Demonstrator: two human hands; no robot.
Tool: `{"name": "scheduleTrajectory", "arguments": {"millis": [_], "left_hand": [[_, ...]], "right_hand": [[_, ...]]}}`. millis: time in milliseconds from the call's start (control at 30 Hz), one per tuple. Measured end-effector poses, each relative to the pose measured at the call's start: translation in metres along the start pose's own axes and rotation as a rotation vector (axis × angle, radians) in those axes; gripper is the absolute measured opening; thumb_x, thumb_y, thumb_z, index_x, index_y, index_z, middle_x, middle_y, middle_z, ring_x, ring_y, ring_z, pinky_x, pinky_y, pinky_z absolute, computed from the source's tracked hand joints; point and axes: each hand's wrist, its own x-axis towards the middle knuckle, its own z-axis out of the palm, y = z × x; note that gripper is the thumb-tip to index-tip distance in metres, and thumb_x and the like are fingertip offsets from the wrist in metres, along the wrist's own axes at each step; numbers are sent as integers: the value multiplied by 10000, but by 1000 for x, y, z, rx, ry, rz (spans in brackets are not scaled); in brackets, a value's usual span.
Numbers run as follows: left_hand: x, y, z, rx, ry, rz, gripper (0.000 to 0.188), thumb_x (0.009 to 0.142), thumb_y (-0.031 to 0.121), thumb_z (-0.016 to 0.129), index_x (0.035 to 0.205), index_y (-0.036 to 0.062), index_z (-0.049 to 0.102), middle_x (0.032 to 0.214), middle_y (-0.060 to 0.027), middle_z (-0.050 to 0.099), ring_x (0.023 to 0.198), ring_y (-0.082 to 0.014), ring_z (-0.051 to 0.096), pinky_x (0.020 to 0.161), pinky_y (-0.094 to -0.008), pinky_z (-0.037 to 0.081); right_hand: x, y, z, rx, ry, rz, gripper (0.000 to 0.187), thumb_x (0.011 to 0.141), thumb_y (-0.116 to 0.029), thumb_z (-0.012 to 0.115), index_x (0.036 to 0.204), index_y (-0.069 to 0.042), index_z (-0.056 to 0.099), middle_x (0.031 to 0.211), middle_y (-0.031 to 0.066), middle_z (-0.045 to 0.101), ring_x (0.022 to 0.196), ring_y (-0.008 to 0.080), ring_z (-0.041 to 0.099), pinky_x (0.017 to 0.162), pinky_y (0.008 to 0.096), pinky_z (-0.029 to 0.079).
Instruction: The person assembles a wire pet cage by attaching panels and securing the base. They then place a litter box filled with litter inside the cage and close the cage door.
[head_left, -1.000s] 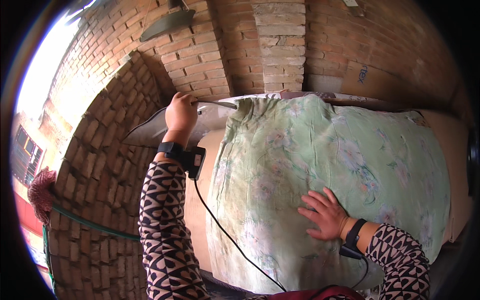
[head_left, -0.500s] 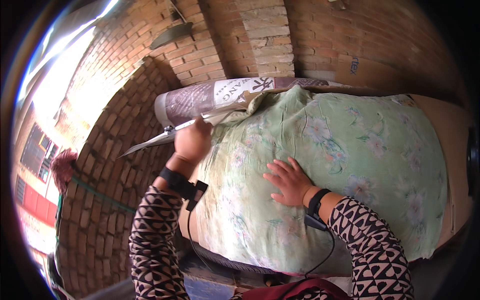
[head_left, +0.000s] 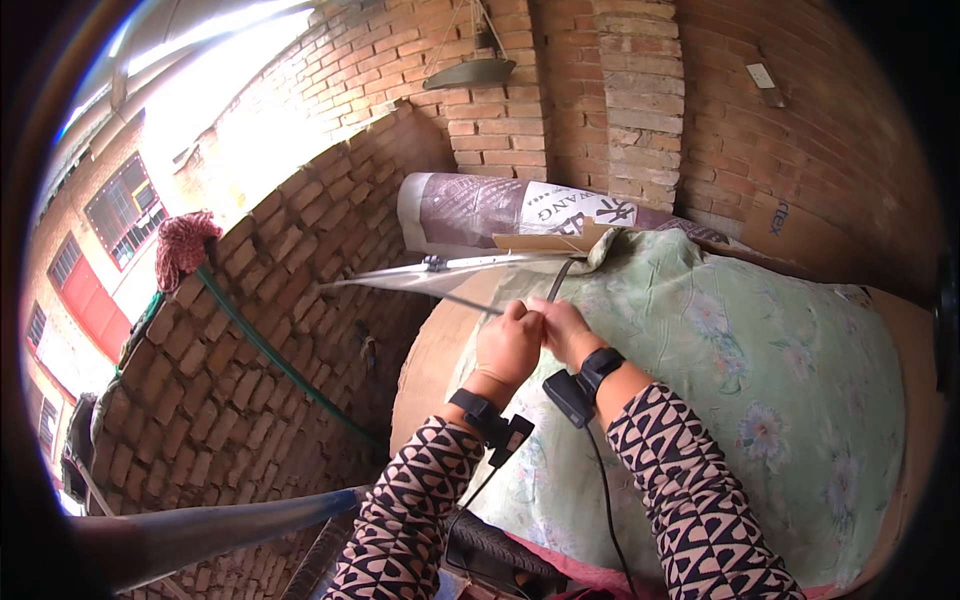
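Over the near left part of the green floral cloth [head_left: 680, 360], my left hand [head_left: 507, 350] and my right hand [head_left: 568, 334] meet with their fingers closed. A narrow dark strap [head_left: 561, 279] runs from between them up to the bunched corner of the cloth. Another length of it sticks out left of my left hand. What the fingertips pinch is hidden. Just beyond my hands lies a thin white rod [head_left: 480, 262] with a small black fitting. Cardboard [head_left: 428, 375] shows under the cloth.
A large printed roll [head_left: 465, 212] lies behind the cloth, along the brick wall. A low brick wall [head_left: 250, 400] curves on the left, with a green hose [head_left: 262, 345] and a reddish cloth [head_left: 185, 250]. A blue-grey pole [head_left: 220, 535] crosses the lower left.
My right hand has left its flat, spread position on the cloth and joined my left hand at the strap. The view has shifted left, and the strap now shows between my hands.
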Motion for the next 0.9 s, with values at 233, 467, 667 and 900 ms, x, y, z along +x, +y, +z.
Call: {"name": "scheduleTrajectory", "arguments": {"millis": [233, 467, 667, 900], "left_hand": [[-80, -17, -46, -423, 92, -365, 334, 805, 147, 631, 1116, 63, 544, 1018, -124, 549, 758, -225, 602, 656, -321, 487], [-113, -55, -113, -596, 215, -701, 330, 865, 145, 583, 1166, 27, 518, 999, -102, 556, 746, -143, 573, 647, -265, 482], [-118, -62, -138, -1049, 393, -946, 618, 894, 489, 475, 1314, 47, 375, 1150, -103, 514, 813, -173, 583, 645, -294, 480], [-118, -111, -95, -1004, 641, -1421, 384, 830, 421, 603, 837, 52, 497, 614, -10, 433, 519, -125, 459, 431, -316, 405]], "right_hand": [[-17, -107, 2, 168, -108, -314, 238, 844, -214, 585, 692, -117, 429, 498, -35, 336, 372, 64, 310, 336, 216, 244], [-75, -127, -35, 388, -190, -263, 234, 866, -225, 574, 716, -112, 435, 520, -8, 331, 394, 106, 292, 397, 250, 247], [-120, -26, -106, 111, -57, -269, 269, 864, -201, 577, 644, -119, 445, 562, -18, 398, 435, 93, 371, 409, 234, 313], [-129, 11, -134, -51, -60, -232, 275, 850, -211, 586, 643, -92, 448, 571, -4, 423, 441, 93, 369, 415, 238, 298]]}}
